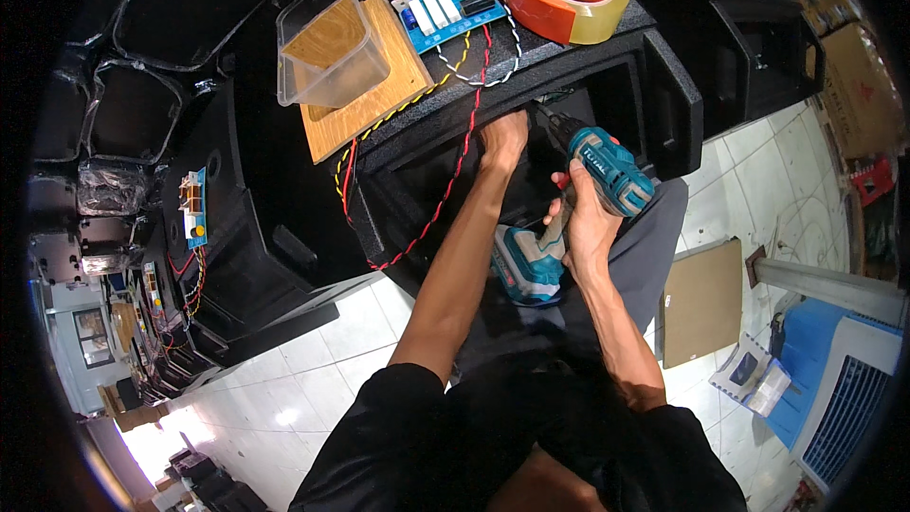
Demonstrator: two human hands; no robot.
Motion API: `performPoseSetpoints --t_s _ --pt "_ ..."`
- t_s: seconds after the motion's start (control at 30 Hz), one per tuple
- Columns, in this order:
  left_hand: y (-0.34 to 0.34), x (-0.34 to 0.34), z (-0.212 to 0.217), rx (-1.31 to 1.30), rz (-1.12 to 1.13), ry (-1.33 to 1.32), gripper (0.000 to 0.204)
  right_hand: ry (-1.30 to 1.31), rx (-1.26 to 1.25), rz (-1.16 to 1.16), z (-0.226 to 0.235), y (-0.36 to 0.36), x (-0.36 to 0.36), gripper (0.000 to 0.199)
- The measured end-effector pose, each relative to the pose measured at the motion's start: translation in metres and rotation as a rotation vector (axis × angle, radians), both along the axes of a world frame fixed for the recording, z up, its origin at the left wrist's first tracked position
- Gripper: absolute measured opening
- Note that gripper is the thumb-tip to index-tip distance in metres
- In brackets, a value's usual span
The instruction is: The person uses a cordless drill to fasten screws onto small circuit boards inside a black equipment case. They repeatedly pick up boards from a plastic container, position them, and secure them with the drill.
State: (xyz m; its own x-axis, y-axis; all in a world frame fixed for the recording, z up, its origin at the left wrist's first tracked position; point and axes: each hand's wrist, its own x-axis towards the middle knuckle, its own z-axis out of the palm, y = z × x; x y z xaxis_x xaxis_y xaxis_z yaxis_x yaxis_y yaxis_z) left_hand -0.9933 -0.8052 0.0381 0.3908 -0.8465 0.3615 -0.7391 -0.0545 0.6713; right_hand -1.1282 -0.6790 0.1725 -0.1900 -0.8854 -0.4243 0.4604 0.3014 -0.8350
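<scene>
My right hand [590,218] is wrapped round the handle of a teal and black cordless drill [611,169]. The drill's chuck points up and left into the opening of a black textured speaker cabinet [678,100]. My left hand [504,137] reaches into that same opening, close to the drill's tip. Its fingers are hidden by the dark interior and the cabinet's edge. On top of the cabinet lies a blue circuit board [445,8] with coils and white resistors. Red, yellow-black and white-black twisted wires [471,137] run from it, the red one looping in front of the opening.
An orange tape dispenser [536,0], a clear plastic tub [332,85] and a wooden board [408,71] sit on the cabinet top. More black cabinets stand left, one bearing another circuit board [193,209]. On the right are a cardboard sheet [703,303] and a blue-white air cooler [825,379].
</scene>
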Motion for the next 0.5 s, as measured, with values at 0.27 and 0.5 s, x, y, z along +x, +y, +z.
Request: performPoseSetpoints --t_s 0.27,0.5 --pt "0.002 0.013 -0.007 0.072 -0.079 -0.145 0.022 0.056 0.006 0.045 0.005 -0.002 0.000 0.022" --pt "-0.002 0.015 -0.003 -0.039 -0.058 -0.411 0.024 0.095 0.004 0.039 0.009 -0.003 0.004 0.022"
